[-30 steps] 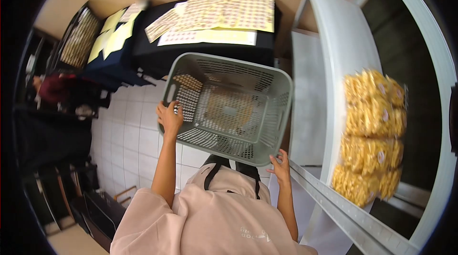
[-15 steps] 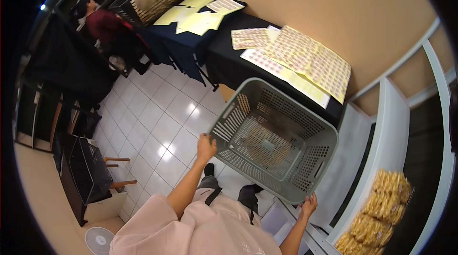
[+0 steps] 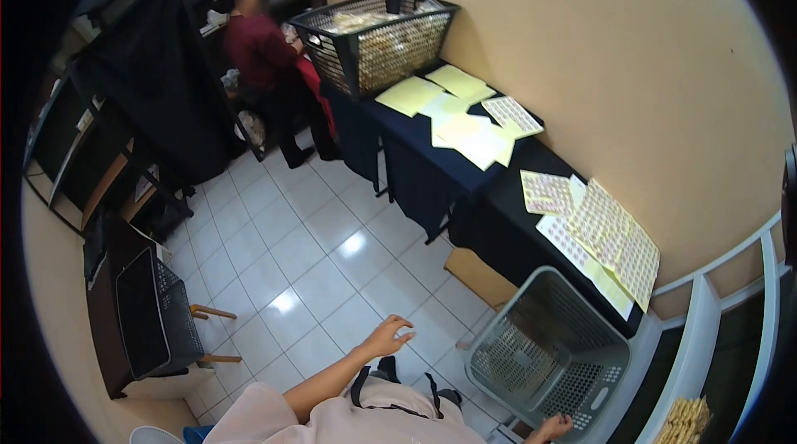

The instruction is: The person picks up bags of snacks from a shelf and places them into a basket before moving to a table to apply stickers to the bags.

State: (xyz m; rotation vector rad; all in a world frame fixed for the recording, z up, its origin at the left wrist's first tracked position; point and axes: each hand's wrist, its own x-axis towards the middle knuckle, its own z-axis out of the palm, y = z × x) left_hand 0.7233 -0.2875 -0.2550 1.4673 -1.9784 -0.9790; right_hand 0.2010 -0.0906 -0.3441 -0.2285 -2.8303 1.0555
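A grey-green plastic laundry basket (image 3: pixel 544 282) with slotted sides is at lower right, beside the black-covered table. Its inside shows nothing but the perforated floor and walls. My right hand (image 3: pixel 554 426) is at the near rim, its fingers curled against the basket. My left hand (image 3: pixel 388 337) is off the basket, over the tiled floor, with thumb and fingers apart and nothing between them.
Printed sticker sheets (image 3: pixel 610 232) and yellow papers (image 3: pixel 469 132) lie on dark-covered tables. A black basket (image 3: pixel 398 49) full of packets stands farther back, near a person in a maroon top (image 3: pixel 261 45). At left is another black basket (image 3: pixel 158 311); bagged yellow snacks (image 3: pixel 685 421) sit at lower right.
The basket has moved right and down, away from my body. My left hand has let go of its rim, while my right hand stays at it. The view has turned left.
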